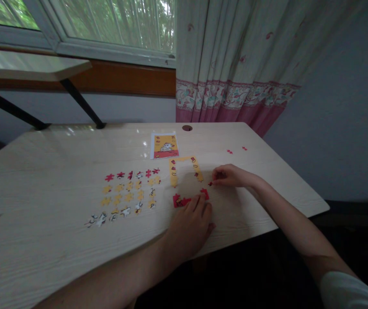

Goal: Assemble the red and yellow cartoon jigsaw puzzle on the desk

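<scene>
1. Counter [58,171]: pale, wood-grained.
2. Left hand [188,227]: fingers draped over the red near strip [180,201]; grip unclear.
3. Right hand [230,176]: pinching a small, knobbed red piece [210,183].
4. Puzzle border [172,179]: flat, interlocked, left of that piece.
5. Loose pieces [129,197]: lobed, rowed farther left.

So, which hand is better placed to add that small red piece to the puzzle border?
Probably the right hand: its fingertips are at the small red piece, just right of the puzzle border. The left hand rests on the border's red lower edge.
</scene>
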`<state>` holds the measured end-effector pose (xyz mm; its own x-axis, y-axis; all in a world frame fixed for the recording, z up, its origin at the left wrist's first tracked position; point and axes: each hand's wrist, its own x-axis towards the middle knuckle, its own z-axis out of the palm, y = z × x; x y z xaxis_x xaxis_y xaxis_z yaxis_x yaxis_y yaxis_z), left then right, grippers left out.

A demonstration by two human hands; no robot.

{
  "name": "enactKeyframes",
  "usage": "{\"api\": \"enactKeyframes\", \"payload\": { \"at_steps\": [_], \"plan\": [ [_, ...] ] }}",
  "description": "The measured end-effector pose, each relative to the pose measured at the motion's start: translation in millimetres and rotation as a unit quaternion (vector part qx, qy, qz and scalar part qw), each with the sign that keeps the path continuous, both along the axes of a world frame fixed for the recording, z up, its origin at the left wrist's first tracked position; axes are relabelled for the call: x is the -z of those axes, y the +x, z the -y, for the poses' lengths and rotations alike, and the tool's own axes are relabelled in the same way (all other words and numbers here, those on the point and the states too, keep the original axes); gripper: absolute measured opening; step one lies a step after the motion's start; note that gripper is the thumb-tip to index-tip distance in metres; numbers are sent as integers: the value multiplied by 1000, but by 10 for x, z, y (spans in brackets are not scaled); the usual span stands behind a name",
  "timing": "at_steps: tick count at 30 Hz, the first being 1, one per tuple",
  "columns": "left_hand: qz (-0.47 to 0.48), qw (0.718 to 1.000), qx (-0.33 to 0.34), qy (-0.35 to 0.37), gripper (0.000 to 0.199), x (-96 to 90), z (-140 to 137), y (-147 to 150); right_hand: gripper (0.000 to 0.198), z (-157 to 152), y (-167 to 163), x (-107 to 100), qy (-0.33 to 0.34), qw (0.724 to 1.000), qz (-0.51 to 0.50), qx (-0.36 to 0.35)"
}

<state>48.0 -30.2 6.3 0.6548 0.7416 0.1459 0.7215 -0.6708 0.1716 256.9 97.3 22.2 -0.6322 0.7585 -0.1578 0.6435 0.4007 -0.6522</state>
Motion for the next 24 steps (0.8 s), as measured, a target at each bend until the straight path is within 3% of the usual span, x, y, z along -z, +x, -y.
{"api": "enactKeyframes", "payload": {
  "at_steps": [9, 12, 15, 17, 20, 21, 24],
  "plan": [
    [-11, 1000, -2, 6, 43, 46, 5, 8, 24, -53, 155, -111, -15, 998, 67, 3],
    [-10, 1000, -2, 10, 42, 53, 6, 9, 24, -114, 256, -111, 15, 998, 58, 26],
    [-14, 1000, 0, 17, 42, 51, 4, 11, 24, -253, 490, -78, 88, 988, 51, 116],
    [-21, 1000, 2, 18, 42, 47, 3, 10, 22, -369, 696, -38, 150, 959, 83, 226],
    [-27, 999, 3, 20, 42, 51, 6, 7, 20, -531, 998, 52, 251, 885, 147, 364],
    [-27, 999, 3, 21, 43, 55, 8, 5, 20, -574, 1078, 88, 267, 868, 154, 390],
    [-27, 999, 4, 27, 43, 67, 10, 1, 27, -675, 1215, 193, 270, 852, 160, 419]
  ]
}}
